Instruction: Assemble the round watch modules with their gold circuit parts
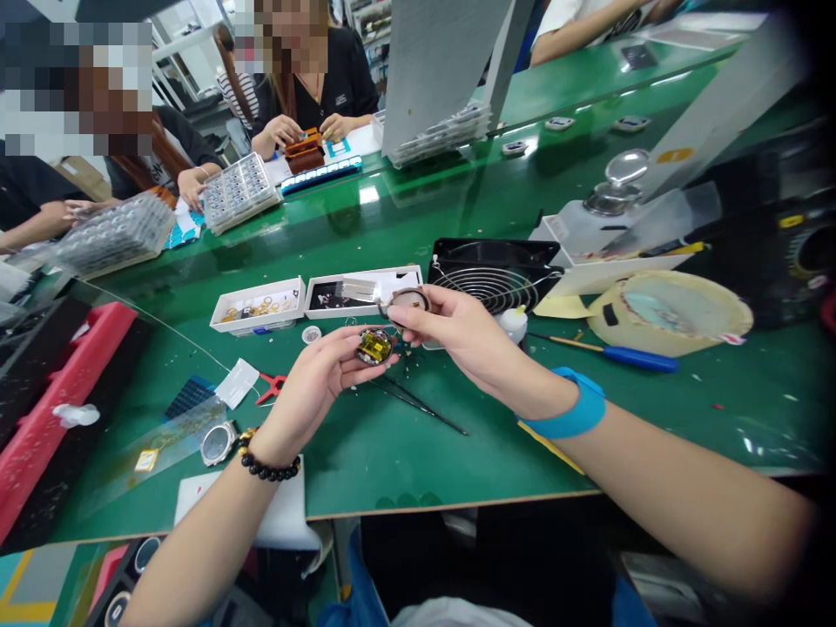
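Note:
My left hand (320,370) is closed on a round watch case (374,347), with yellow and dark electronics showing in its face. Between the thumb and fingers of my right hand (450,326) is a round, dark-rimmed watch cover (408,303), tilted, its inner side pale. The two parts are close together but apart, above the green bench. Below them lie dark tweezers (424,406). A red clip (270,388) rests left of my left hand, and a silver watch case (218,442) lies nearer my left wrist.
Two white boxes (258,305) of small parts stand beyond my hands, beside a black fan (496,270). A blue-handled screwdriver (640,358) and a round tape-edged container (672,309) are at right. Co-workers sit across the bench near stacked trays (241,187). A red-and-black bin (58,392) stands left.

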`<state>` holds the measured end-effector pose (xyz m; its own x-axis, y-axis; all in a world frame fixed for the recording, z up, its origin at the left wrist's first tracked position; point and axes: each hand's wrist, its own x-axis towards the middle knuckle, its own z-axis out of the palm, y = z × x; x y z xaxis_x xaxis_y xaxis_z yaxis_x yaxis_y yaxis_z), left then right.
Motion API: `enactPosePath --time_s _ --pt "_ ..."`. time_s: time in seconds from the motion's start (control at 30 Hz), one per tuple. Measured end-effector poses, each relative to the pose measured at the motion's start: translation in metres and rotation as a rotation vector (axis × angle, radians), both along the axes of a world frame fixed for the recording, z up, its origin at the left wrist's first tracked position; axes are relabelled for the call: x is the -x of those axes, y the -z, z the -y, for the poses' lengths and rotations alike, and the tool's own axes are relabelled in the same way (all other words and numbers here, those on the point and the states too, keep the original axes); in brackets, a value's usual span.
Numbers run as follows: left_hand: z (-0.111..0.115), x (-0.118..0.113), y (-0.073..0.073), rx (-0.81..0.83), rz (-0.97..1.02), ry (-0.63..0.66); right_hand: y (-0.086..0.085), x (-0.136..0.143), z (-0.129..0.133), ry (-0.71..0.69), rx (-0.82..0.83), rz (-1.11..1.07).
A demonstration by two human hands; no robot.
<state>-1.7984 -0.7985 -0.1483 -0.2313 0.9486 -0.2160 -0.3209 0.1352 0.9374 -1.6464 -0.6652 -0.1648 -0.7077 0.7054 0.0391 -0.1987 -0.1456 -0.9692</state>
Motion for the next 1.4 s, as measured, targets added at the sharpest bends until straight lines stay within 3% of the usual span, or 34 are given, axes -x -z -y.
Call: enactPosePath --time_s 0.63,1.4 --pt "0.0011 -0.0010 0.0064 -0.058 -0.123 -0.008 -0.0001 -0.0002 -0.0012 -0.015 0.002 -0.025" --pt "0.0025 -0.0026 0.0023 -0.082 -0.292 -0.051 -0.0012 -0.0018 -0.0006 0.007 -0.058 0.010"
